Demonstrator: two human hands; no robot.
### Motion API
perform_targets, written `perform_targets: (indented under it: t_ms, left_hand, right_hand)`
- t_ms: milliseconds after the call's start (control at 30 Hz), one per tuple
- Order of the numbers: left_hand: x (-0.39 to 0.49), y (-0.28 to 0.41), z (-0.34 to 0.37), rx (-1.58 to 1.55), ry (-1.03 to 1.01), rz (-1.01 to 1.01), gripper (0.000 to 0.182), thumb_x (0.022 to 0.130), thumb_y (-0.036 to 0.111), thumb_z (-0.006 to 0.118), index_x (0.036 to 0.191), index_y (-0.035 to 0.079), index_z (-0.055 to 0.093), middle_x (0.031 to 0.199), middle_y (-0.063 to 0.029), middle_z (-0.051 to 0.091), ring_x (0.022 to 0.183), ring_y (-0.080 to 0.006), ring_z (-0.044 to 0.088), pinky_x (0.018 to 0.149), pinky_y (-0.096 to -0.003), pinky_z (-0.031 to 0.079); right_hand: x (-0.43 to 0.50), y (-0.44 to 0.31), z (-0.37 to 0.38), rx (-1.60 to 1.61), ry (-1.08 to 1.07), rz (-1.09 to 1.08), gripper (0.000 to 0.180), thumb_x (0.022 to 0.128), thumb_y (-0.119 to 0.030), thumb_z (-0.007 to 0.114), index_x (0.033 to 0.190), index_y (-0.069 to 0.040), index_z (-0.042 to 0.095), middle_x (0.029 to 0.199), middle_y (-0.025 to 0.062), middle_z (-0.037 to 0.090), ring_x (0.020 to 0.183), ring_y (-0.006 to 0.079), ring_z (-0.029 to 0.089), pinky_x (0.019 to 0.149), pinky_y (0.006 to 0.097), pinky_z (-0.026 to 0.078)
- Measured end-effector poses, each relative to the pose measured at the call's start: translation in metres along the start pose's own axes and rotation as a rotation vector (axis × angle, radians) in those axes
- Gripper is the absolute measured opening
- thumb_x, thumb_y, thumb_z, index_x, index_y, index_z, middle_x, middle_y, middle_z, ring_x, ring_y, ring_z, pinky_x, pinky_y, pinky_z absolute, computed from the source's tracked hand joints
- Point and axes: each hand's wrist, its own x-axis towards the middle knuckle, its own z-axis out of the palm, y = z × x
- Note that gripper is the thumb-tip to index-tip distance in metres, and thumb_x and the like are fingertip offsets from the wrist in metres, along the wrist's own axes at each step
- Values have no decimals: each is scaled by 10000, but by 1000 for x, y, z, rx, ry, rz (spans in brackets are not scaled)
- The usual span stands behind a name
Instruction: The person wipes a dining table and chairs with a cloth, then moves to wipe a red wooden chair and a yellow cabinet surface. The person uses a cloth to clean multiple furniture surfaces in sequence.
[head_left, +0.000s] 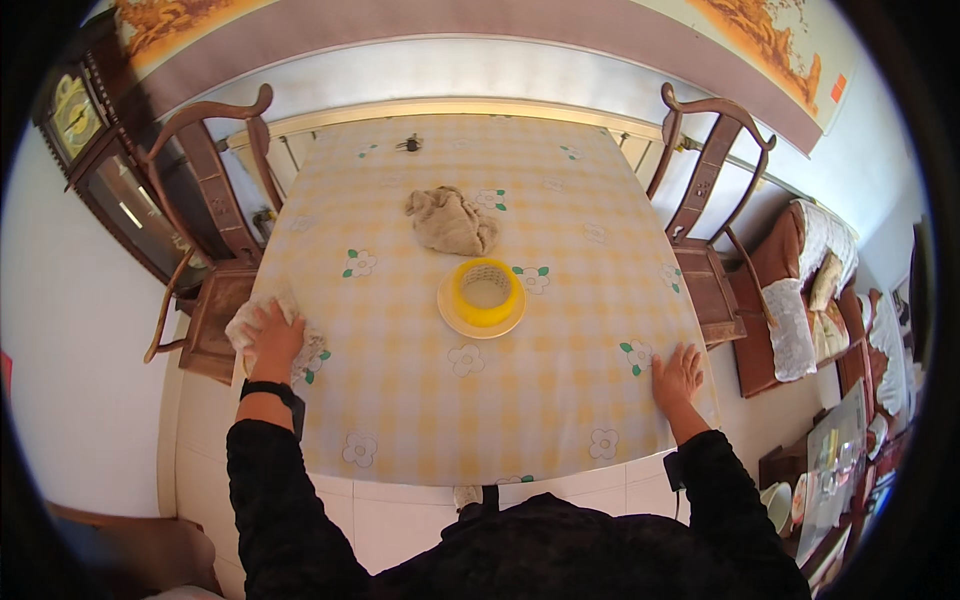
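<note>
My left hand (276, 339) presses on a crumpled pale cloth (250, 319) at the left edge of the table, its fingers spread over the fabric. At the right edge, my right hand (676, 377) lies flat on the checked, flower-printed tablecloth (525, 397) and holds nothing. Between the hands, a roll of yellow tape (489, 315) rests on a shallow round plate (484, 333). Just beyond it lies a bunched brown cloth (452, 223). A small dark object (410, 144), too small to identify, is near the far edge.
Wooden chairs (217, 195) (709, 172) flank the table on both sides. A pendulum clock (112, 180) stands at the left by the wall. A sofa (757, 360) with lace covers is on the right, and a glass-topped table (832, 465) with various items stands at the lower right.
</note>
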Motion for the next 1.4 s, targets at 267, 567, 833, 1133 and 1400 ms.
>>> perform_targets:
  t_ms: [267,567,833,1133,1400]
  left_hand:
    - [22,145,2,98,-23,340,843,907,634,488,1582,251,158,1647,-136,57,1473,-488,39,1066,-752,146]
    - [9,245,-18,-30,-8,900,982,792,557,724,1571,287,191,1616,-216,108,1440,-498,190,1107,-559,331]
    - [14,333,1,72,-37,879,754,791,418,739,1430,149,443,1481,-250,376,1309,-427,436,1008,-462,457]
    - [86,420,-74,-746,157,763,767,814,555,655,1333,7,522,1315,-266,563,1243,-390,528,1014,-421,442]
    - [125,282,-41,210,-121,728,940,849,705,523,1545,126,271,1572,-224,270,1453,-420,239,1166,-534,246]
  right_hand:
    - [-8,-10,-12,-17,-2,-5,756,955,-545,454,1550,-128,249,1626,198,118,1513,347,59,1181,544,82]
    - [-12,-13,-16,6,17,0,730,939,-505,490,1540,-141,292,1626,190,131,1509,352,88,1182,539,81]
    - [-13,-15,-22,40,29,-12,737,926,-509,504,1525,-120,320,1619,207,146,1509,360,88,1183,533,72]
    - [-14,-14,-27,73,18,-15,748,924,-523,497,1522,-110,321,1615,217,151,1511,361,67,1185,527,57]
    - [-14,-15,-26,72,29,-20,743,926,-516,502,1518,-105,325,1611,223,154,1507,372,70,1180,536,55]
